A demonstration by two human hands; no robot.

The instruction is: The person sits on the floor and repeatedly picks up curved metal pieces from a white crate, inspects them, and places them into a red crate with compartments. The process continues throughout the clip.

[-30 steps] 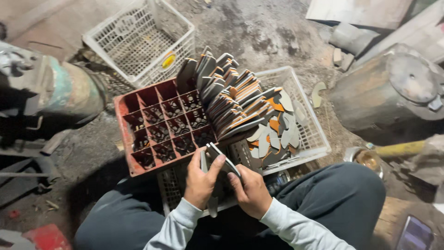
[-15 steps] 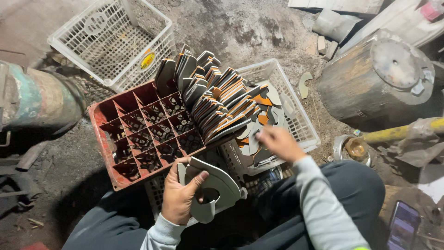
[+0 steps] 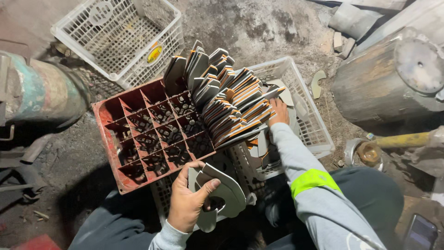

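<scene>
Large rusted drum [image 3: 393, 78] at far right, on its side on the dirt floor [image 3: 259, 28]; a painted cylinder [image 3: 37, 90] at far left. An empty white basket [image 3: 120, 37] sits top left.

Centre: red divided crate [image 3: 152, 134], cells holding only dark debris, resting partly over a white basket [image 3: 314, 125] that carries a fanned stack of flat metal plates [image 3: 226, 102], grey with orange faces, standing on edge and leaning right.

Left hand [image 3: 187, 203] low in the view, grip closed around two or three curved grey plates [image 3: 224, 190], thumb across the top one, held just beside the crate's near corner.

Right hand [image 3: 277, 111] stretched out, fingers at the right end of the stack; whether it pinches a plate or merely rests there, cannot tell.

Judgement: lift one plate by its free edge without tipping the leaning fan; keep the left-hand bundle squared so its edges nest, and clear of the crate rim.
</scene>
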